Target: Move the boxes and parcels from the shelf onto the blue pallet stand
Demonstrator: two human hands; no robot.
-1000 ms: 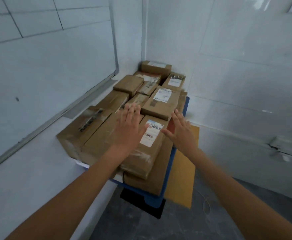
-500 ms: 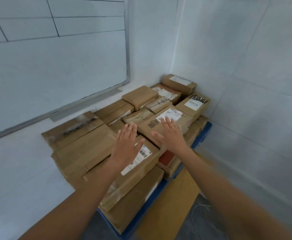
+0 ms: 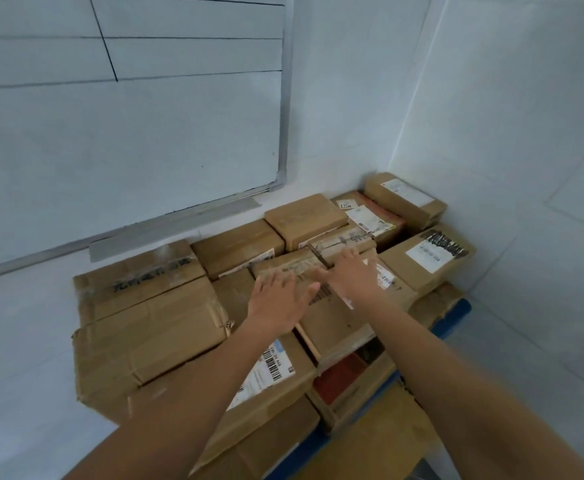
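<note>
Several brown cardboard boxes are stacked on the blue pallet stand point(image 3: 451, 318) in the room's corner. My left hand point(image 3: 278, 304) lies flat with fingers spread over a labelled middle box point(image 3: 332, 320). My right hand point(image 3: 351, 271) is spread over the far end of that same box, fingertips near a taped box point(image 3: 340, 242) behind it. Neither hand grips anything. Under my left forearm sits a box with a barcode label point(image 3: 273, 368). A big taped carton point(image 3: 145, 306) is at the left of the stack.
A whiteboard point(image 3: 127, 133) hangs on the left wall just above the stack. White walls close in behind and to the right. A tan cardboard sheet point(image 3: 380, 441) lies beside the pallet at the lower right.
Both hands have reached further over the stack, from the near barcode-label box to the middle box. The view has moved closer and tilted up.
</note>
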